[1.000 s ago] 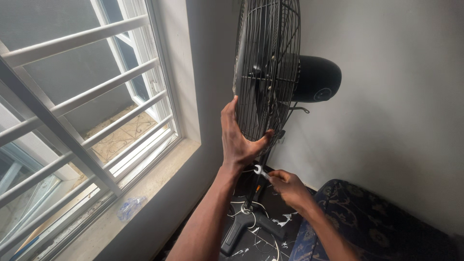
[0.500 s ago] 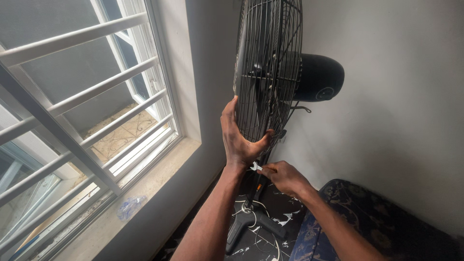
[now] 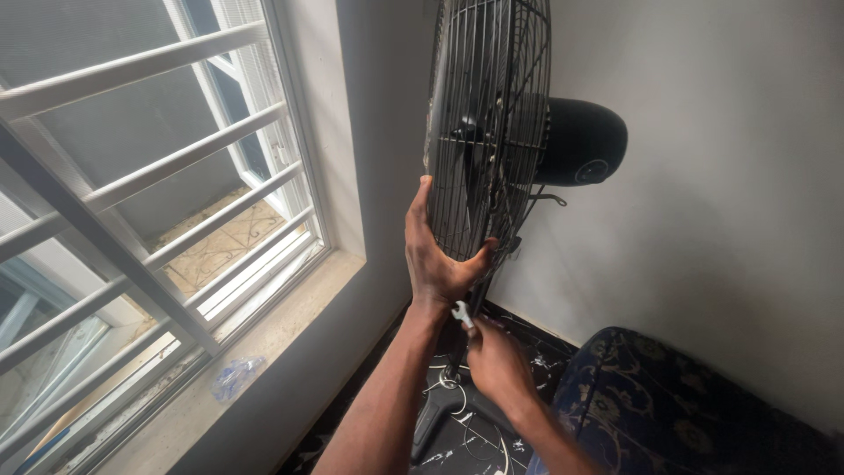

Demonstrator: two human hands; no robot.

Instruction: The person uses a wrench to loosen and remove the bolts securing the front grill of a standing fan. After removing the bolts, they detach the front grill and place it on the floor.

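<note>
right hand (image 3: 494,359): lowest and nearest, back toward the camera, fingers curled shut round a small silvery spanner (image 3: 461,314); only the tool's open-ended head shows above the knuckles
spanner: its head sits just under the left wrist, close against the fan's pole (image 3: 463,339), below the bottom rim of the grille; whether it touches the pole cannot be told
left hand (image 3: 437,251): raised above the right, palm pressed to the lower front edge of the grille (image 3: 486,123), fingers spread up along the rim, thumb hooked under the bottom of the wire cage, so it grips the rim
hands together: one over the other, near each other but not touching
fan: black standing fan, seen edge-on, wire grille upright, dark blades inside, round black motor housing (image 3: 582,141) behind it toward the wall
base (image 3: 440,413): black foot on a dark floor with white marbling, a pale cord looped by it
seat (image 3: 668,405): dark blue patterned cushion at lower right, beside the base
sill (image 3: 264,343): pale ledge to the left, a crumpled clear plastic wrapper (image 3: 236,376) lying on it
window (image 3: 149,176): white bars across the glass, tiled ground outside
wall (image 3: 730,176): plain grey, behind the fan
</note>
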